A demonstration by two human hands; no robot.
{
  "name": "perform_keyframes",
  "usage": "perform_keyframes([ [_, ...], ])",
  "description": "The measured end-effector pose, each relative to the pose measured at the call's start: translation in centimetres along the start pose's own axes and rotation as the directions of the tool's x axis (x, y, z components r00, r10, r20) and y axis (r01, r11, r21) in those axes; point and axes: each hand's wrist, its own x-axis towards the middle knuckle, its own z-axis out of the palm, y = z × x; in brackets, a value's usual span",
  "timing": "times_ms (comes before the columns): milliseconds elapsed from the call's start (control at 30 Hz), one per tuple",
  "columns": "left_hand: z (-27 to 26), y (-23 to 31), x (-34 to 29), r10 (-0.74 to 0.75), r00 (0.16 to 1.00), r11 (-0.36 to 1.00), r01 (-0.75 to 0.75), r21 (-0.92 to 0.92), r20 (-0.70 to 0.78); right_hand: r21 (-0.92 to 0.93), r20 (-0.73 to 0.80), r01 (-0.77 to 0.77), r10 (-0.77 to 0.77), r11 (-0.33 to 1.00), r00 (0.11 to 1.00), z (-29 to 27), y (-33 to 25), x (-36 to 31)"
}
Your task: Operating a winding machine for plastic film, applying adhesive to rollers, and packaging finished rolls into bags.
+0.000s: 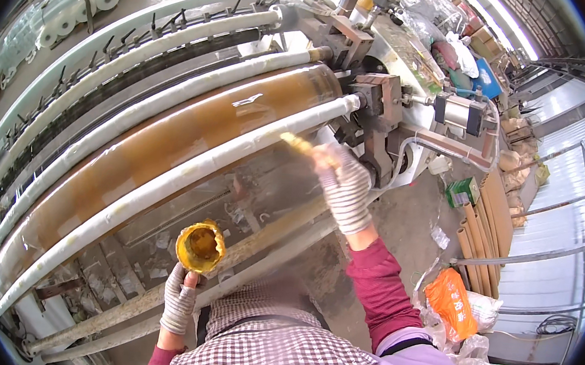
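Note:
My left hand (180, 300), in a striped knit glove with bare fingertips, grips a round cup (182, 246) crusted with yellow paste. The cup is held mouth up, and darker amber stuff shows inside. My right hand (340, 183), in a matching glove and smeared by motion, holds a short yellow-coated stick (298, 143). Whether bristles are at its tip cannot be made out. The stick is over the near white roller (188, 169), close to its right end; contact is unclear. Behind that roller lies a wide amber-brown roller (171, 128) with a glossy surface.
More white rollers (174, 90) and a rail with black levers (130, 37) run behind. At the right end sit a metal bracket and a cylinder (458, 114). Long bars (258, 246) cross before me. Cardboard tubes (476, 246) and an orange bag (451, 303) are at right.

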Motion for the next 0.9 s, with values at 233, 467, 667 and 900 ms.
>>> perform_keyframes([
  [233,8.2,2.7,4.2,-0.010,0.999,1.000,0.010,0.006,0.049,-0.114,-0.027,0.060,-0.063,0.992,0.998,-3.7,11.4,4.0],
  [467,21.9,12.0,11.9,0.075,0.996,0.995,-0.071,-0.067,0.053,0.106,-0.073,0.120,-0.113,0.987,0.991,-19.6,11.5,9.8],
  [667,35.1,19.6,24.1,0.251,0.921,0.966,-0.260,-0.009,0.299,0.043,-0.363,-0.075,0.085,0.996,0.928,-36.6,18.0,17.7],
  [900,51.6,22.7,39.9,0.163,0.884,0.986,-0.141,-0.084,0.438,0.456,-0.176,-0.176,0.283,0.872,0.943,-36.9,29.3,24.2],
])
